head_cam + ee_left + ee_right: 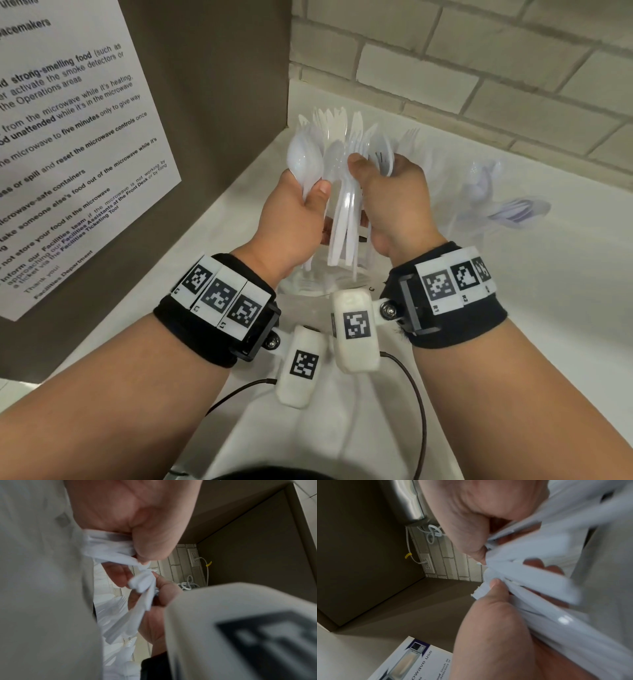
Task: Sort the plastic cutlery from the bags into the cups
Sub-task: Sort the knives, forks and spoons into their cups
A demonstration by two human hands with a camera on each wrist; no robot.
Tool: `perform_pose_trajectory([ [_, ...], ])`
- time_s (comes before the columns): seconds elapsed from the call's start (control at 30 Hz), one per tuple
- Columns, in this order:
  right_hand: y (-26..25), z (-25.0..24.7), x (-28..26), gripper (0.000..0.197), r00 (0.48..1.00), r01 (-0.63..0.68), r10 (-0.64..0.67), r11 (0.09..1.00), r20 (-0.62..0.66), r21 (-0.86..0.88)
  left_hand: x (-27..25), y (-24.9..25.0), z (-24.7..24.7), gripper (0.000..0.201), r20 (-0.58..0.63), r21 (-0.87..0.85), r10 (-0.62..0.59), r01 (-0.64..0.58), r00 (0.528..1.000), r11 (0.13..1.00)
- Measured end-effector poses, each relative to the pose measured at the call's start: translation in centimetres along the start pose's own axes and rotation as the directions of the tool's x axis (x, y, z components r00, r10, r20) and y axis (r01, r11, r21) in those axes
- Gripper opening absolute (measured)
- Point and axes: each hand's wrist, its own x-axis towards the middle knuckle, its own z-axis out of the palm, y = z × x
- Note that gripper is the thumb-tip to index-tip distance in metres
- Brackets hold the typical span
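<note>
Both hands hold one fanned bundle of white plastic cutlery (pixel 342 222) upright, over a clear cup (pixel 305 284) on the white counter. My left hand (pixel 308 202) grips the spoons (pixel 305 161) on the bundle's left side, thumb across the handles. On the right side, my right hand (pixel 376 178) grips forks and knives (pixel 356 137). In the left wrist view the left thumb (pixel 152 547) pinches white handles (pixel 111 550). The right wrist view shows the right hand (pixel 471 536) curled round blurred handles (pixel 539 574). The handle ends hang just above or inside the cup's mouth; I cannot tell which.
A brown panel with a printed notice (pixel 68 137) stands close on the left. Behind is a white brick wall (pixel 479 68). Another clear cup with cutlery (pixel 479 195), blurred, stands to the right on the counter (pixel 531 308). A wall socket with a cable (pixel 193 557) is at the back.
</note>
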Motion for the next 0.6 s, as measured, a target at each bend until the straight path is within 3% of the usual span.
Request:
perform_pose_trajectory([
  [0.13, 0.0, -0.2, 0.0, 0.016, 0.997, -0.073, 0.073, 0.996, 0.012, 0.057, -0.2, 0.4, -0.1, 0.019, 0.021, -0.053, -0.050, 0.051, 0.999, 0.997],
  [0.27, -0.7, -0.8, 0.1, 0.014, 0.994, -0.106, 0.105, 0.962, 0.017, 0.252, -0.2, 0.2, -0.3, 0.025, 0.013, -0.016, -0.063, 0.063, 0.998, 0.998],
  [0.47, -2.1, -0.9, -0.2, 0.015, 0.993, 0.121, -0.121, 0.992, 0.005, -0.021, -0.4, 0.4, -0.3, 0.018, 0.039, 0.025, -0.036, 0.035, 0.999, 0.999],
  [0.6, -2.0, -0.4, -0.8, 0.039, 0.981, 0.183, -0.161, 0.956, 0.112, -0.230, -0.5, 0.9, -0.2, 0.018, 0.046, 0.058, -0.009, 0.007, 0.999, 0.998],
])
